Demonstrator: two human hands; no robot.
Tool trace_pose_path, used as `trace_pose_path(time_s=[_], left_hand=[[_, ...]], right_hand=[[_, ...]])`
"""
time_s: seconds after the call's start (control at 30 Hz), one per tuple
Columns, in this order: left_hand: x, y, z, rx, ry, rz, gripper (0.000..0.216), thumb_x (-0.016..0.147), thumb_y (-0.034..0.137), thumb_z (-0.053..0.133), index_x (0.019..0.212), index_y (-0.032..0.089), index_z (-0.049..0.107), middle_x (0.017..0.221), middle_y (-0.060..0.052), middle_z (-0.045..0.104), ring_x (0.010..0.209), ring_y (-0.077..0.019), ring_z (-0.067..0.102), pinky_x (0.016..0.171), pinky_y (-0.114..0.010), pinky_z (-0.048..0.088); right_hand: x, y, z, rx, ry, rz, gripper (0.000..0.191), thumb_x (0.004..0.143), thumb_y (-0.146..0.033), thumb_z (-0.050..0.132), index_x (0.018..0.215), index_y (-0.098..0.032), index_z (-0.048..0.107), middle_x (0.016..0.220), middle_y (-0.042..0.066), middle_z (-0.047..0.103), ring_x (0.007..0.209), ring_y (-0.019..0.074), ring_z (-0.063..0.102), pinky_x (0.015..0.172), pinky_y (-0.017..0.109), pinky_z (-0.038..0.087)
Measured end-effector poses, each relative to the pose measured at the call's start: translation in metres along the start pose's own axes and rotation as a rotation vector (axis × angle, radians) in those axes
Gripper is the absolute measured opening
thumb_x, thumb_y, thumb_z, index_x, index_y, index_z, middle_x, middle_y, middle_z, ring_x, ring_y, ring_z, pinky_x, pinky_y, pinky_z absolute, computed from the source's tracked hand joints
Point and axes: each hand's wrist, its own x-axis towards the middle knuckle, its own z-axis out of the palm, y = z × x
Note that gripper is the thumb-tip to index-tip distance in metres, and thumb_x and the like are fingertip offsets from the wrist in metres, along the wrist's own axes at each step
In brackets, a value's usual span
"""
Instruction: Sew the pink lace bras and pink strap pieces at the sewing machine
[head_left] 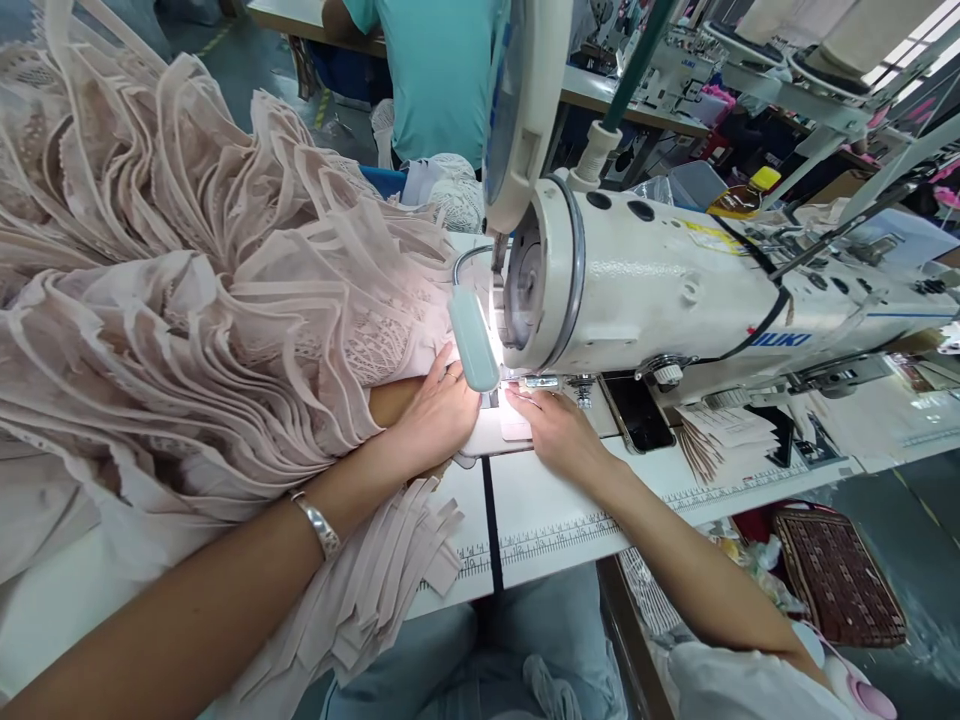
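Note:
Under the head of a white sewing machine [630, 285], both hands work close to the brightly lit needle area. My left hand [442, 415] lies on the left of it with fingers stretched forward over pale pink fabric [427, 335]; a small teal lamp [474, 340] hides some fingertips. My right hand [559, 435] is just right of the presser foot, thumb and fingers pinched on the edge of a pale pink fabric piece [516, 427]. A large heap of pale pink lace garment pieces [187, 300] covers the table's left side and rests against my left forearm.
Fabric strips [382, 570] hang over the table's front edge, beside a printed ruler [555, 540]. Right of my hand lie a dark phone [637, 410] and thin brown strips [699, 448]. A person in a teal shirt [435, 80] sits ahead. A yellow-capped bottle [742, 195] stands behind the machine.

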Motion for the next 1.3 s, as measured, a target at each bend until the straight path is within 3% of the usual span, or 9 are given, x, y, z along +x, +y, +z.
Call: trace_pose_path(time_s=[0.43,0.67,0.87,1.03,1.3], left_hand=[[0.0,0.007,-0.006,0.028,0.037,-0.008,0.02,0.088,0.007,0.04,0.083,0.021,0.054,0.091,-0.01,0.066,0.113,-0.0292,0.059,0.109,-0.052,0.042],[0.0,0.004,-0.003,0.039,0.048,-0.009,0.022,0.087,0.006,0.039,0.09,0.02,0.055,0.094,-0.011,0.065,0.115,-0.0299,0.059,0.109,-0.053,0.043],[0.001,0.005,-0.003,0.051,0.036,-0.016,0.018,0.088,0.007,0.042,0.086,0.02,0.055,0.095,-0.011,0.065,0.115,-0.0308,0.058,0.109,-0.052,0.043],[0.001,0.006,-0.004,0.05,0.049,-0.008,0.02,0.089,0.006,0.041,0.092,0.019,0.056,0.101,-0.011,0.065,0.119,-0.0297,0.056,0.112,-0.051,0.04],[0.001,0.01,-0.008,0.093,-0.01,-0.08,0.019,0.09,0.009,0.043,0.099,0.017,0.058,0.104,-0.013,0.066,0.117,-0.0291,0.058,0.108,-0.049,0.045]], right_hand=[[0.002,-0.008,-0.007,-0.065,-0.079,0.054,0.057,0.093,-0.007,0.034,0.146,-0.017,0.051,0.118,0.015,0.068,0.09,0.0265,0.065,0.079,0.038,0.053],[0.004,-0.011,-0.011,-0.118,-0.107,0.056,0.056,0.092,-0.004,0.036,0.144,-0.018,0.053,0.11,0.014,0.069,0.091,0.0258,0.065,0.073,0.034,0.051],[0.006,-0.014,-0.014,-0.097,-0.173,0.097,0.057,0.093,-0.004,0.035,0.146,-0.018,0.05,0.113,0.016,0.068,0.097,0.0293,0.064,0.075,0.037,0.051],[0.006,-0.014,-0.015,-0.072,-0.149,0.115,0.056,0.094,-0.005,0.036,0.145,-0.021,0.052,0.124,0.015,0.066,0.098,0.0278,0.064,0.08,0.038,0.051],[0.008,-0.017,-0.021,-0.046,-0.204,0.123,0.056,0.095,-0.005,0.031,0.147,-0.019,0.048,0.121,0.014,0.066,0.1,0.0288,0.062,0.085,0.04,0.05]])
